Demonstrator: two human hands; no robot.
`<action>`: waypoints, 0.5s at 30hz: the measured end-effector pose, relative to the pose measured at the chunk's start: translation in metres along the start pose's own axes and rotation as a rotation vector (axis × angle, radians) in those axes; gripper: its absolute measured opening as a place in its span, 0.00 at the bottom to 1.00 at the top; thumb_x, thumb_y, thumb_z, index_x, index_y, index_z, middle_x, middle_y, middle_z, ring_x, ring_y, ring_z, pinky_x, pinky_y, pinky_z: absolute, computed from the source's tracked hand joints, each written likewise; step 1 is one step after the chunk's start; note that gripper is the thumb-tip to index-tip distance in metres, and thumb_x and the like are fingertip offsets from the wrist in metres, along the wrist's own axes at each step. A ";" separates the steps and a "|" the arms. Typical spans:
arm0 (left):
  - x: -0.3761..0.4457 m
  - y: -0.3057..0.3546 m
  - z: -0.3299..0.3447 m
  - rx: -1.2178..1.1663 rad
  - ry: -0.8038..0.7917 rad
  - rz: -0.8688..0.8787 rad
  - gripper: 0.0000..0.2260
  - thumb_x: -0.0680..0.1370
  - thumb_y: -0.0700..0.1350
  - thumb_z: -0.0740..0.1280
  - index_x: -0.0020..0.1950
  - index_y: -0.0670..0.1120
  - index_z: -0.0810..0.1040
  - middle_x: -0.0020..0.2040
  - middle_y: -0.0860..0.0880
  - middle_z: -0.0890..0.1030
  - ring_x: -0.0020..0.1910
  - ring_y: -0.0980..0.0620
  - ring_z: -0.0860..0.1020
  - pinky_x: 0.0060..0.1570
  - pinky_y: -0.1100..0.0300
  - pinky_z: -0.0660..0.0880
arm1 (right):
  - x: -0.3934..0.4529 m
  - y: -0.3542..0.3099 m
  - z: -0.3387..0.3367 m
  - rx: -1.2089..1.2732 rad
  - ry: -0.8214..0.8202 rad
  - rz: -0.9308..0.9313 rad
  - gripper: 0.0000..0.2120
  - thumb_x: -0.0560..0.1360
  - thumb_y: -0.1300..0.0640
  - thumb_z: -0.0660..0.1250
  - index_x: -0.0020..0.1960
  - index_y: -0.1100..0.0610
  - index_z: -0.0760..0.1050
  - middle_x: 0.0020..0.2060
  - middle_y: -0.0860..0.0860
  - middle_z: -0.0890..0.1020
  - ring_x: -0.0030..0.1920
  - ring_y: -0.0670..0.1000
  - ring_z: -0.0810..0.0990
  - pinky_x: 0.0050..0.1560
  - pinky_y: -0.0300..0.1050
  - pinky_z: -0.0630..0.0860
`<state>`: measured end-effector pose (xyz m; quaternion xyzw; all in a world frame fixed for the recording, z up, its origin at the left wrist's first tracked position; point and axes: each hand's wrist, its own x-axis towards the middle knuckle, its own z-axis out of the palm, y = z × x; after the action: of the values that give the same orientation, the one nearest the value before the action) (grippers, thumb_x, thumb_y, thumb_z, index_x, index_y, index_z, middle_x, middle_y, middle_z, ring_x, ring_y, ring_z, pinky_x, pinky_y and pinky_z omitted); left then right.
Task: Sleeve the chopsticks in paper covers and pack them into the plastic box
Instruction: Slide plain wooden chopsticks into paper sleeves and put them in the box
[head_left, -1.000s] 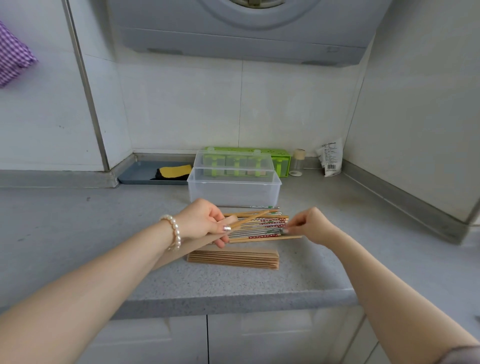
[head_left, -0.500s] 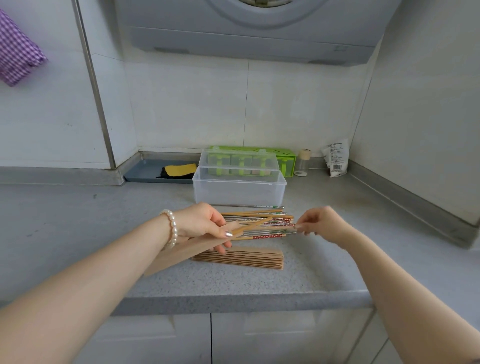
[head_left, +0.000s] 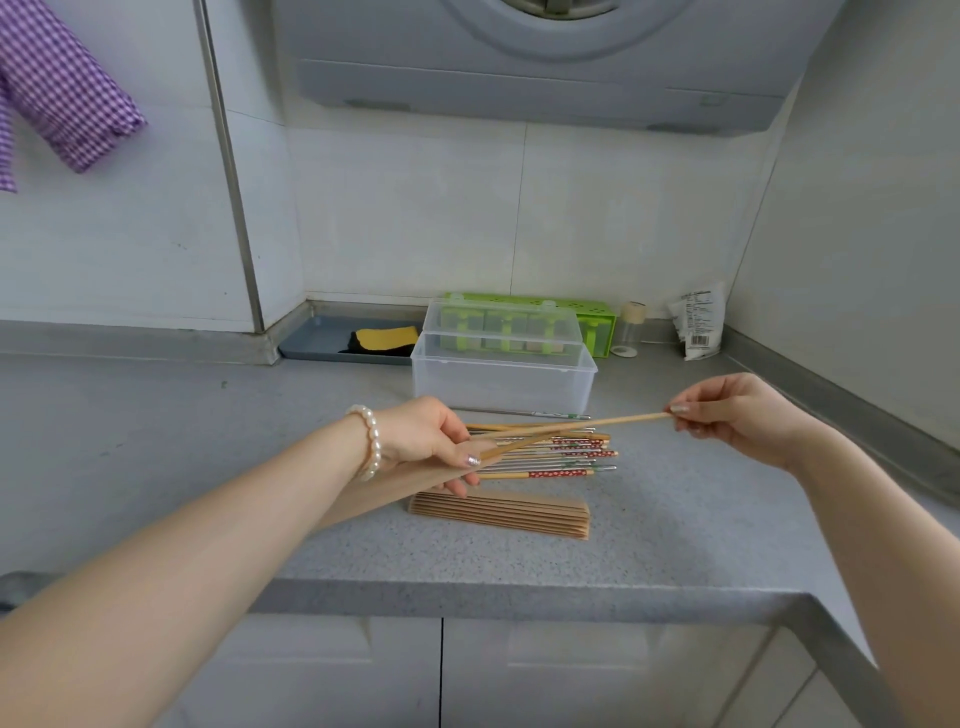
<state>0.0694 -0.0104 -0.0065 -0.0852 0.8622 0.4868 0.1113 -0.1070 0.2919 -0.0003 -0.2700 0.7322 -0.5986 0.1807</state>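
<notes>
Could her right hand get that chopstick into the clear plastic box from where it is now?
Probably yes. The right hand pinches the wooden chopstick by its end, in the air, and the clear plastic box stands just behind with its lid up. Nothing lies between, though the chopstick is unsleeved.

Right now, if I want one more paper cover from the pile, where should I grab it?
Probably at the right end of the paper covers. They lie flat on the counter, fanned in long strips, and that end is bare, while the left hand and its cover hang over the left end. Come from the right and pinch one edge so only one lifts.
</notes>
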 end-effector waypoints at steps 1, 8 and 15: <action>0.000 0.000 0.000 0.010 0.002 0.002 0.06 0.75 0.37 0.66 0.51 0.37 0.78 0.43 0.45 0.85 0.38 0.51 0.84 0.52 0.52 0.78 | -0.001 0.000 0.000 -0.017 0.009 0.005 0.32 0.35 0.43 0.83 0.33 0.61 0.83 0.27 0.56 0.80 0.27 0.47 0.75 0.29 0.34 0.72; -0.004 0.002 -0.001 0.065 0.007 -0.007 0.09 0.74 0.35 0.67 0.54 0.37 0.77 0.45 0.45 0.84 0.38 0.52 0.83 0.53 0.54 0.78 | -0.006 -0.013 0.002 -0.135 0.096 -0.029 0.04 0.68 0.70 0.70 0.35 0.64 0.80 0.24 0.53 0.79 0.30 0.53 0.69 0.26 0.32 0.69; -0.005 0.005 0.007 0.106 0.015 0.005 0.05 0.74 0.35 0.67 0.49 0.40 0.78 0.42 0.47 0.85 0.36 0.54 0.83 0.48 0.59 0.79 | -0.007 -0.024 0.006 -0.251 0.136 -0.081 0.06 0.69 0.70 0.69 0.36 0.62 0.79 0.22 0.50 0.79 0.23 0.43 0.71 0.25 0.31 0.67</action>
<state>0.0735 -0.0013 -0.0048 -0.0805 0.8879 0.4399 0.1080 -0.0939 0.2879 0.0218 -0.2785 0.8003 -0.5262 0.0713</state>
